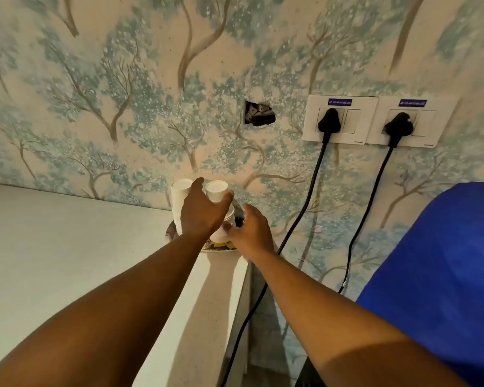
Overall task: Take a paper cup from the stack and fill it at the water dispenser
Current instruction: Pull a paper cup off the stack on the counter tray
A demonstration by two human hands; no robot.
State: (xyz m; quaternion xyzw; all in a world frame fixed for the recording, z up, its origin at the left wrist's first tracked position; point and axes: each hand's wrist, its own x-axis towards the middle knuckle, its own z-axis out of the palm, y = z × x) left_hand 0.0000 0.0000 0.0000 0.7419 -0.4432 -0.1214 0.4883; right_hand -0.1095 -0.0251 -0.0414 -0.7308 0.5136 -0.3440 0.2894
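Two stacks of white paper cups stand upside down on a patterned plate (218, 248) at the far right corner of the white counter, against the wall. My left hand (201, 210) reaches over them, thumb and fingers spread around the top cup of the right stack (216, 191); the left stack (179, 196) stands just beside it. My right hand (252, 233) is lower, its fingers touching the base of the right stack. A large blue water bottle (442, 275) fills the right side; the dispenser below it is out of sight.
The white counter (67, 261) ends at an edge on its right, with a gap down to the floor. Two black plugs sit in white wall sockets (372, 121), their cables (305, 208) hanging into that gap. A ragged hole (259, 114) is in the tree-patterned wallpaper.
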